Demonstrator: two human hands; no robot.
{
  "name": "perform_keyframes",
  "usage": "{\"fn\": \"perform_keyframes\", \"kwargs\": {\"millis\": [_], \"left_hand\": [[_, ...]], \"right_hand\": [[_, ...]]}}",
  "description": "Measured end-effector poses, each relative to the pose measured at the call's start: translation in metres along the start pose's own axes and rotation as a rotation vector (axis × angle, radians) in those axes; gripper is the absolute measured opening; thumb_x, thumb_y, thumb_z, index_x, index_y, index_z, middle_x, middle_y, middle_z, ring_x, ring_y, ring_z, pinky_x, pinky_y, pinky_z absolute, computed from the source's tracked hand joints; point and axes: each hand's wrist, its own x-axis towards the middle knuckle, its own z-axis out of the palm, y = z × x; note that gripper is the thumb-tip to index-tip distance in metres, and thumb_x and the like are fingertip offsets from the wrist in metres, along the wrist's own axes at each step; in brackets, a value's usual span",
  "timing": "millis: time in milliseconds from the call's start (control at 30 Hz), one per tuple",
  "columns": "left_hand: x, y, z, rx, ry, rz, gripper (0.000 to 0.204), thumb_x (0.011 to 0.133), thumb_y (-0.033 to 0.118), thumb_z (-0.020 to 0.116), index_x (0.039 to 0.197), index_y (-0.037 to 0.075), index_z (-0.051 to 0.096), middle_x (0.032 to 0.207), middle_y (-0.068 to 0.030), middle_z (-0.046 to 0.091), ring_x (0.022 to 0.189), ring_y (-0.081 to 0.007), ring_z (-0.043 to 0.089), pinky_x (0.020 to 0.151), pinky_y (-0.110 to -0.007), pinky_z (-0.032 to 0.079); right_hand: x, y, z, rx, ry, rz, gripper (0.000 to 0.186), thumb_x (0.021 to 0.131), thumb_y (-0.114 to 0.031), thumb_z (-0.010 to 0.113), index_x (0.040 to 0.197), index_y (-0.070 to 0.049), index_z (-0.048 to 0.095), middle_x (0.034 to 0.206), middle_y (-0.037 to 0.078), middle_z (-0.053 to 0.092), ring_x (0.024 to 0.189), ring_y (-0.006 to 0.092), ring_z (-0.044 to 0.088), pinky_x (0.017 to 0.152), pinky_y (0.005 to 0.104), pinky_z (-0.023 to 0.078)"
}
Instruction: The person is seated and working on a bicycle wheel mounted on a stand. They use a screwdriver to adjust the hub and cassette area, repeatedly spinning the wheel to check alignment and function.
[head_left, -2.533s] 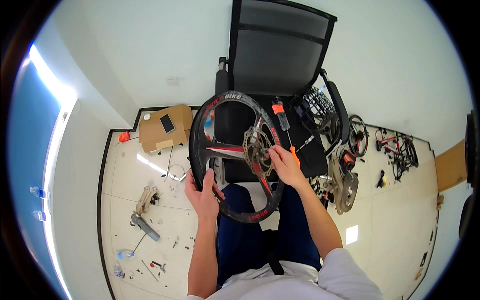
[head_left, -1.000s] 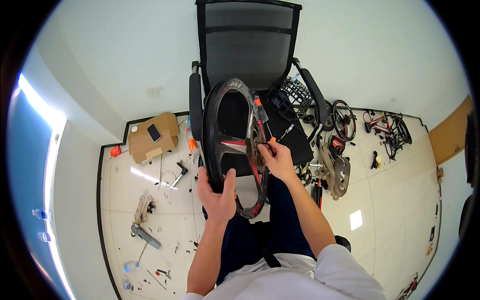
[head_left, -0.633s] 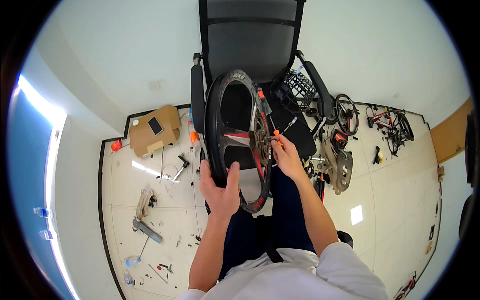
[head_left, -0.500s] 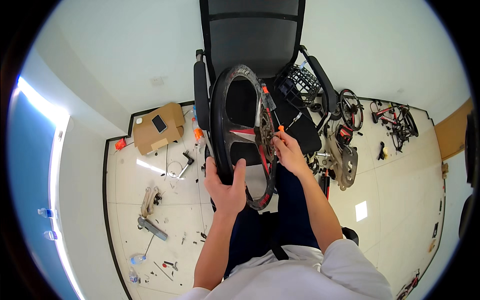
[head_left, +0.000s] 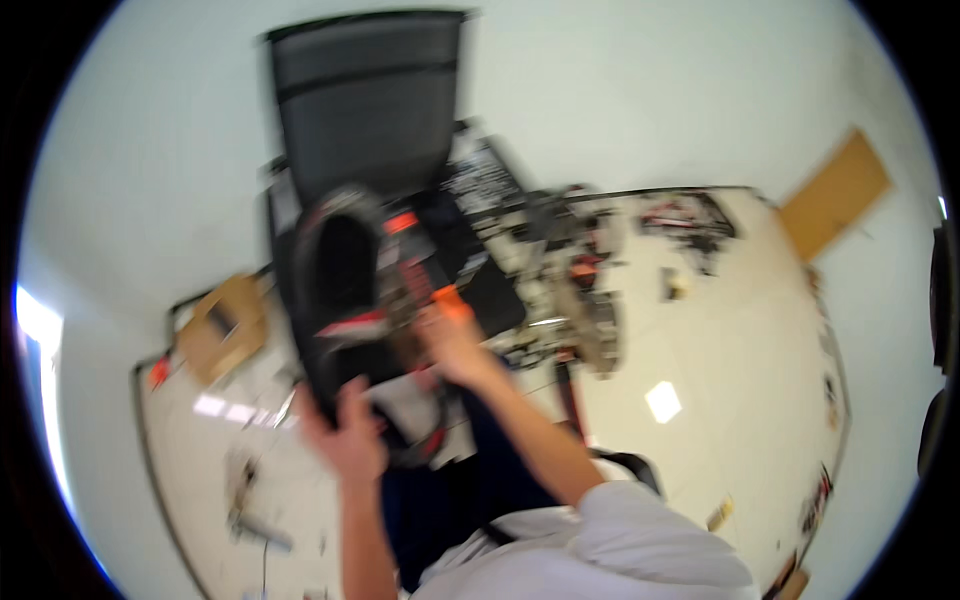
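A small bicycle wheel (head_left: 352,326) with a black tyre and red-marked spokes stands tilted above my lap, in front of the office chair (head_left: 370,110). My left hand (head_left: 348,435) grips its near lower edge, thumb on one side and fingers on the other. At the hub, my right hand (head_left: 445,340) is closed round an orange-handled screwdriver (head_left: 452,302). Motion blur and my fingers hide its tip and whatever it touches at the hub. Another orange-ended item (head_left: 400,222) lies on the seat, just past the wheel.
A black wire basket (head_left: 485,180) sits at the seat's right side. Bike parts (head_left: 590,320) crowd the floor right of the chair, with a bicycle frame (head_left: 690,220) farther back. Flattened cardboard (head_left: 225,330) lies at the left; metal parts (head_left: 260,530) are scattered nearer.
The whole view has swung, so the chair, wheel and hands appear farther left and the picture is blurred. Both hands keep their holds on the wheel and the screwdriver.
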Motion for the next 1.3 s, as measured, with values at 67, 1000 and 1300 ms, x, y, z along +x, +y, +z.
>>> {"fn": "perform_keyframes", "kwargs": {"millis": [67, 1000, 1300], "left_hand": [[0.004, -0.019, -0.008, 0.006, 0.033, 0.027, 0.046, 0.09, 0.012, 0.068, 0.128, 0.0, 0.046, 0.08, -0.004, 0.059, 0.046, -0.0052, 0.045, 0.038, -0.02, 0.037], [0.008, -0.032, -0.002, 0.173, 0.007, 0.147, 0.05, 0.093, 0.023, 0.064, 0.132, -0.002, 0.044, 0.088, -0.0078, 0.057, 0.046, -0.0061, 0.042, 0.035, -0.019, 0.035], [0.011, -0.036, -0.005, 0.173, -0.009, 0.163, 0.05, 0.094, 0.023, 0.064, 0.133, -0.001, 0.044, 0.086, -0.0074, 0.056, 0.045, -0.0064, 0.042, 0.035, -0.019, 0.035]], "right_hand": [[0.004, 0.018, 0.022, 0.213, 0.122, -0.047, 0.023, 0.095, -0.016, 0.049, 0.101, 0.002, 0.061, 0.104, 0.02, 0.063, 0.099, 0.0328, 0.062, 0.084, 0.0407, 0.05], [0.002, -0.016, -0.012, 0.529, 0.174, 0.139, 0.019, 0.095, -0.017, 0.054, 0.102, 0.0, 0.05, 0.07, 0.023, 0.059, 0.069, 0.0405, 0.062, 0.062, 0.0444, 0.046], [0.008, -0.004, -0.003, 0.659, 0.138, 0.212, 0.012, 0.097, -0.013, 0.052, 0.1, -0.002, 0.048, 0.063, 0.01, 0.056, 0.05, 0.0175, 0.056, 0.045, 0.0354, 0.041]]}}
